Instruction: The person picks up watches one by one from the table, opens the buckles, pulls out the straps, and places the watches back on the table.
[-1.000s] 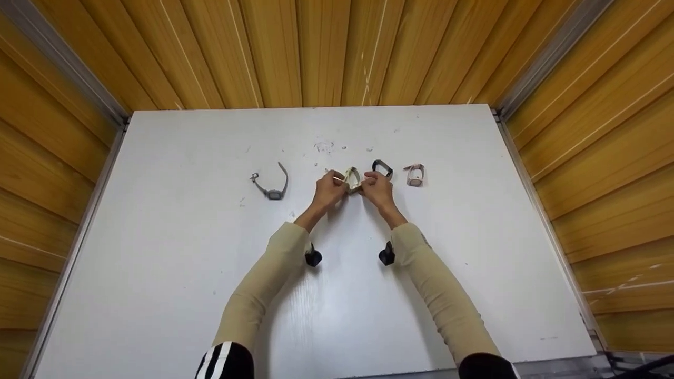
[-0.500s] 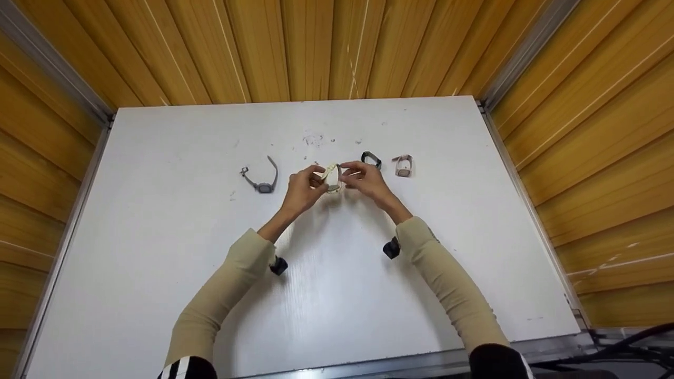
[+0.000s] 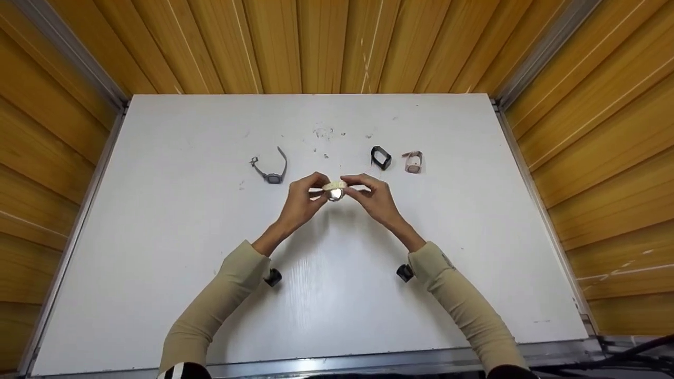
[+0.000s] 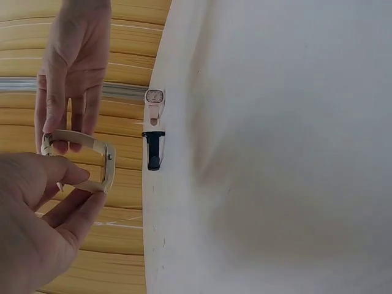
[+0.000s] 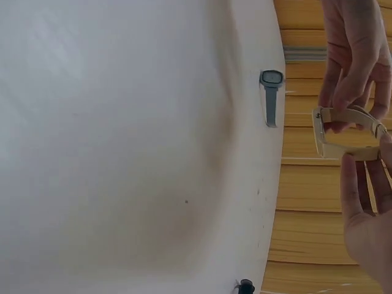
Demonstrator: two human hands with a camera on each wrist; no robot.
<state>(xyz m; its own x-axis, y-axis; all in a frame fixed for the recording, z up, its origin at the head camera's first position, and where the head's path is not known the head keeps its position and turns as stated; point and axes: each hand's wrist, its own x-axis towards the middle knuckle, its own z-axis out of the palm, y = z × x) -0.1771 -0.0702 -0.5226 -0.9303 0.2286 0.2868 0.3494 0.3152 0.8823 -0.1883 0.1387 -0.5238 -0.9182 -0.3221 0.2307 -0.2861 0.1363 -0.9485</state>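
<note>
Held up between both hands is a cream wristwatch (image 3: 334,186), its strap bent into a loop. My left hand (image 3: 301,202) pinches one side of the strap with thumb and fingers. From the other side my right hand (image 3: 375,199) grips the strap the same way. In the left wrist view the squarish case (image 4: 109,168) faces away from the fingers. The right wrist view shows the strap (image 5: 348,115) curving toward the buckle end, partly hidden by fingertips. In the head view a bright reflection lies on the case.
On the white table (image 3: 337,295) lie a grey wristwatch (image 3: 274,178) spread in a curve at left, a black wristwatch (image 3: 386,163) and a pink wristwatch (image 3: 414,169) at right. Dark marks dot the tabletop. Wood-patterned walls (image 3: 321,47) surround the back and sides.
Both hands have drawn the cream wristwatch nearer the body and turned it, so its loop no longer faces the head camera. The black wristwatch has come fully into view.
</note>
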